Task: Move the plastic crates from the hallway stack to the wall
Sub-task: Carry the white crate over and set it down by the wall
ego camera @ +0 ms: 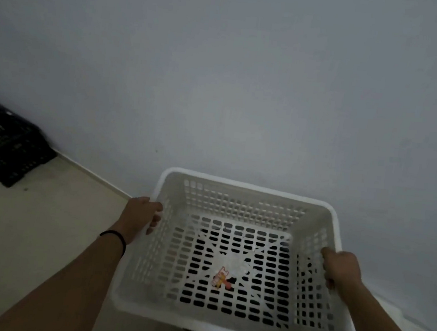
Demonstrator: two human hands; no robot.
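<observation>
A white perforated plastic crate [244, 195] is held in front of me, close to the grey wall [235, 72], its far rim nearly against it. My left hand [140, 215] grips the left rim. My right hand [341, 268] grips the right rim. Inside, on the slotted bottom, sits a small orange and red sticker [223, 277]. Something dark shows through the slots beneath the crate; I cannot tell what it is. A black slotted crate [4, 142] rests on the floor at the far left, against the wall.
The beige floor [30, 226] runs along the wall with a pale skirting strip [95, 175]. A black band is on my left wrist. A white edge shows low on the right, by the wall.
</observation>
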